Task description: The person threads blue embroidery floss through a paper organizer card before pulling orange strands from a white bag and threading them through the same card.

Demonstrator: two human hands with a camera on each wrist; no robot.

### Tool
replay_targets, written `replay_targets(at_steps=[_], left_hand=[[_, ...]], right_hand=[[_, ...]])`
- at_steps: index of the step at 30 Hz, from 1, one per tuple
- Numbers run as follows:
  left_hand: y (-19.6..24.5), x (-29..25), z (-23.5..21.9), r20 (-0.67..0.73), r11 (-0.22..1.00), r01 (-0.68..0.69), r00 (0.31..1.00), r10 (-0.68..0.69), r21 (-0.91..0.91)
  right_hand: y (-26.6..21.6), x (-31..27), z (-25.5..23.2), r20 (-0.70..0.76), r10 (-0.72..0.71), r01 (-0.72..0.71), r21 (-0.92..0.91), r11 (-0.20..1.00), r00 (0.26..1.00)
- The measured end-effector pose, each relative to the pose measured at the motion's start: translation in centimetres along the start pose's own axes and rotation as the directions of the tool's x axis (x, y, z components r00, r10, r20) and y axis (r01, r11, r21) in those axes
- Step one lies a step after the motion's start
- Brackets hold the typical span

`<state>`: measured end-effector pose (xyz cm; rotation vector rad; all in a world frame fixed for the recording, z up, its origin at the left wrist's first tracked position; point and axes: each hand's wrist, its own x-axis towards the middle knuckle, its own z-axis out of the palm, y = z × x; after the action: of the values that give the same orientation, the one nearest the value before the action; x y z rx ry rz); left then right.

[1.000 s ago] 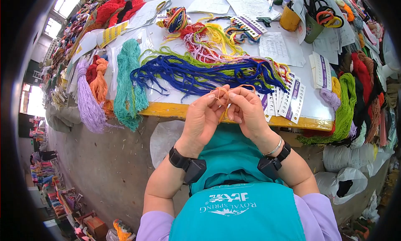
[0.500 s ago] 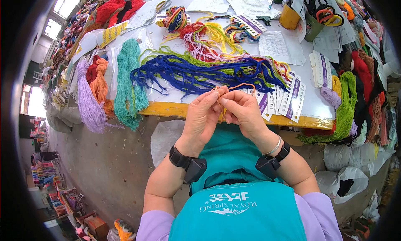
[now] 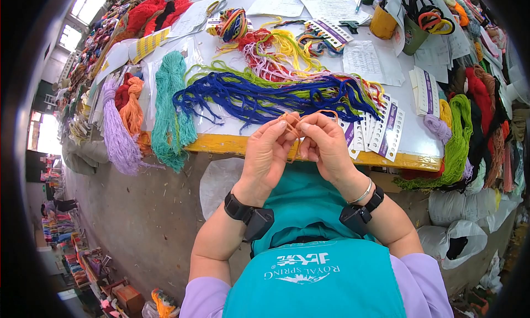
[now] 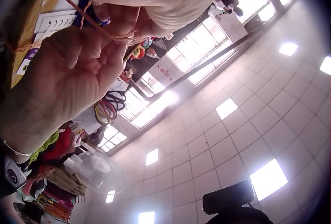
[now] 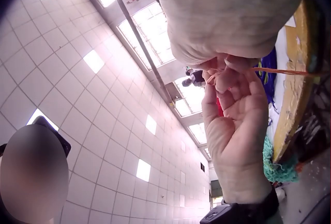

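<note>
My left hand (image 3: 268, 155) and right hand (image 3: 327, 148) meet just beyond the table's front edge, fingertips close together. Both pinch a thin orange strand of yarn (image 4: 77, 8). In the left wrist view it stretches taut from the fingertips toward the upper left. A length of the same orange yarn (image 5: 284, 71) leaves the fingers toward the right in the right wrist view. Small loops show between the thumbs in the head view; the fingers hide how they cross. Right behind the hands lies a long bundle of dark blue yarn (image 3: 259, 100).
White cards with punched holes (image 3: 387, 129) lie right of the hands. Teal (image 3: 172, 105) and lilac (image 3: 117, 133) skeins hang over the left edge, lime green yarn (image 3: 457, 133) on the right. Farther back are papers (image 3: 331, 6) and a green holder (image 3: 414, 38) with scissors.
Half a second ago the right thumb lay nearer the left fingertips. Now the right fingertips have drawn slightly back and up, with the orange strand spread between both hands. The table's things have not moved.
</note>
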<state>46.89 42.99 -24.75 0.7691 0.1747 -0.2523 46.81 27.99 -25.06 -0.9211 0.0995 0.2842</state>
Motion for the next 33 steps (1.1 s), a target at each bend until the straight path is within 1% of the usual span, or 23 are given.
replay_targets(at_steps=[6, 9, 12, 15, 21, 24, 27, 30, 33], left_hand=[[0.1, 0.0, 0.0, 0.012, 1.000, 0.017, 1.000, -0.017, 0.005], [0.0, 0.0, 0.1, 0.005, 1.000, 0.015, 1.000, -0.015, 0.007], [-0.1, 0.0, 0.3, -0.005, 1.000, 0.012, 1.000, -0.012, 0.007], [-0.3, 0.2, -0.2, 0.006, 1.000, 0.012, 1.000, -0.012, 0.000], [-0.3, -0.1, 0.1, -0.005, 1.000, 0.011, 1.000, -0.011, 0.003], [-0.3, 0.0, 0.1, 0.008, 1.000, 0.012, 1.000, -0.012, 0.007], [-0.1, -0.2, 0.5, 0.022, 0.999, 0.028, 0.999, -0.029, 0.025], [0.1, -0.1, 0.3, 0.044, 0.999, 0.051, 0.998, -0.052, 0.015], [0.4, -0.5, 1.2, 0.077, 0.995, 0.085, 0.994, -0.081, -0.043]], right_hand=[[-0.1, 0.0, 0.1, 0.049, 0.054, -0.050, -0.089, 0.995, 0.997], [0.2, 0.0, 0.0, 0.045, 0.050, -0.046, -0.080, 0.996, 0.998], [0.0, -0.1, 0.1, 0.029, 0.027, -0.026, -0.033, 0.999, 0.999], [0.0, -0.2, 0.0, 0.021, 0.028, -0.027, -0.042, 0.999, 0.999], [-0.3, -0.4, 0.2, -0.010, 0.011, -0.011, -0.030, 0.999, 1.000], [0.0, -0.2, -0.3, 0.013, 0.017, -0.017, -0.027, 0.999, 1.000], [-0.4, -0.3, 0.0, 0.043, 0.069, -0.065, -0.087, 0.994, 0.997], [0.1, -0.3, -0.1, 0.037, 0.066, -0.063, -0.084, 0.994, 0.997], [-0.2, -0.4, 0.0, 0.027, 0.063, -0.061, -0.080, 0.995, 0.998]])
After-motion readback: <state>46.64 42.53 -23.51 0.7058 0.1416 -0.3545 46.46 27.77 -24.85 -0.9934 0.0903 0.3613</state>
